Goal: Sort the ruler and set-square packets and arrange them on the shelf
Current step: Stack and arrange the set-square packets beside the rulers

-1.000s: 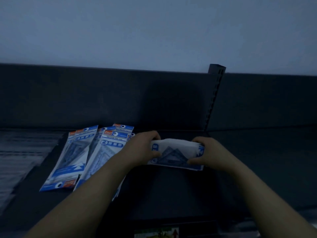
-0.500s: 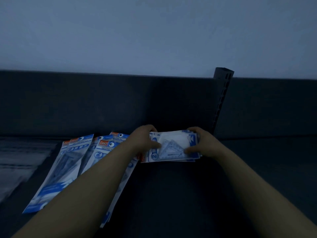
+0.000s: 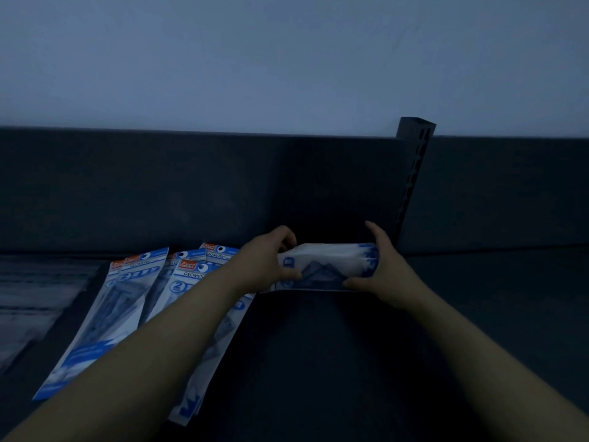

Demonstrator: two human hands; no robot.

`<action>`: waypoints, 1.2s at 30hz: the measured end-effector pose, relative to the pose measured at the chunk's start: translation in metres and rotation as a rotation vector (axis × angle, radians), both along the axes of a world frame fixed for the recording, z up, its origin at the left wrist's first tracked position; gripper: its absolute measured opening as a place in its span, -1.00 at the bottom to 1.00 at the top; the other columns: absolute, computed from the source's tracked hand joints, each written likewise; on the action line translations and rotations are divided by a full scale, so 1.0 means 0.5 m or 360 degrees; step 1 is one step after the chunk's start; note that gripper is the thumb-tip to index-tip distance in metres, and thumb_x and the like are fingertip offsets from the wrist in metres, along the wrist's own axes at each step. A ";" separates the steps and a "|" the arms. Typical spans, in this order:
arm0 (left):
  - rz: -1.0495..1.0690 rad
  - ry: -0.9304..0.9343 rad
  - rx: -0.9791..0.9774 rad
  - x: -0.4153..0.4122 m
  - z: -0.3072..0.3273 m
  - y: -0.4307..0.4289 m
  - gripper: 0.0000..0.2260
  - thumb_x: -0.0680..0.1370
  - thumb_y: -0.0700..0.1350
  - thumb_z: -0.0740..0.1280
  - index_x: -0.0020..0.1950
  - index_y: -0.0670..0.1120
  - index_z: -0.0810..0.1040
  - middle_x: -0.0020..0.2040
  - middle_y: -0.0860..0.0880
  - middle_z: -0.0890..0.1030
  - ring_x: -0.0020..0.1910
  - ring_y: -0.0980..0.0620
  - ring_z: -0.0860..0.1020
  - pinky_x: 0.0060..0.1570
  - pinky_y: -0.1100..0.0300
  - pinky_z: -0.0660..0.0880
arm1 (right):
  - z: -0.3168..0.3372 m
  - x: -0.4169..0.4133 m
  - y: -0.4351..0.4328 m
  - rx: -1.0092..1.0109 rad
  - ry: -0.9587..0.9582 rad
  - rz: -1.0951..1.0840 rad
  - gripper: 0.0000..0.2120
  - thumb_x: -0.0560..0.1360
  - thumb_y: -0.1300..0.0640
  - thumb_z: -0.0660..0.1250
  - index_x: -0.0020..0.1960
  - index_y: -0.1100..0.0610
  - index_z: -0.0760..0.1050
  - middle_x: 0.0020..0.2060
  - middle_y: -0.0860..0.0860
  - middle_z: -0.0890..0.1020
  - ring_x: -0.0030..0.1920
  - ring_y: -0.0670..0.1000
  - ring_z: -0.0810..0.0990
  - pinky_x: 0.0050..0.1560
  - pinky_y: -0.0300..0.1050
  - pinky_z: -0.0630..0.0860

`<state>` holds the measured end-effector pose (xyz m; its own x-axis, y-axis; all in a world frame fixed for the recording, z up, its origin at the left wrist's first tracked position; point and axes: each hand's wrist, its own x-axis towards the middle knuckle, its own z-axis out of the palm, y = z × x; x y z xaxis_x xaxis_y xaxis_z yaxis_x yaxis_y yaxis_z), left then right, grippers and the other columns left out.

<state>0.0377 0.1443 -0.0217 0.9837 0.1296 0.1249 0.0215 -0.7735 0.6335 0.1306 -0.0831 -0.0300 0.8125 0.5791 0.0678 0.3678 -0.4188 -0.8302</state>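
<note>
Dark matte metal shelf point(image 3: 350, 362) fills the lower frame. Long, glossy blue-and-white plastic packets point(image 3: 105, 314) lie fanned flat at lower left. At centre, a thick stack of similar packets point(image 3: 325, 266) rests on the shelf, with the left hand point(image 3: 264, 263) and right hand point(image 3: 385, 275) gripping its two ends.

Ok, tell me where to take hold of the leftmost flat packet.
Pinch the leftmost packet at its near short end, coming from the front: it lies flat on the shelf, lengthwise toward you, and that end is uncovered.
</note>
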 end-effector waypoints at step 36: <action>-0.0073 0.0481 0.1027 -0.075 -0.076 -0.093 -0.32 0.59 0.30 -0.18 0.57 -0.06 -0.26 0.58 -0.03 -0.23 0.54 0.04 -0.26 0.47 -0.14 -0.30 | -0.064 -0.053 0.004 -0.1144 -0.0780 0.0451 0.02 0.16 -0.56 -0.49 0.52 -0.08 -0.33 0.53 -0.03 -0.29 0.50 -0.08 -0.33 0.49 -0.04 -0.32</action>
<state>0.0004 0.0980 -0.0598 0.9900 0.0794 -0.1165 0.0823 -0.9964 0.0204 0.1040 -0.0811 -0.0618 0.6088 0.7886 -0.0863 0.7782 -0.6148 -0.1283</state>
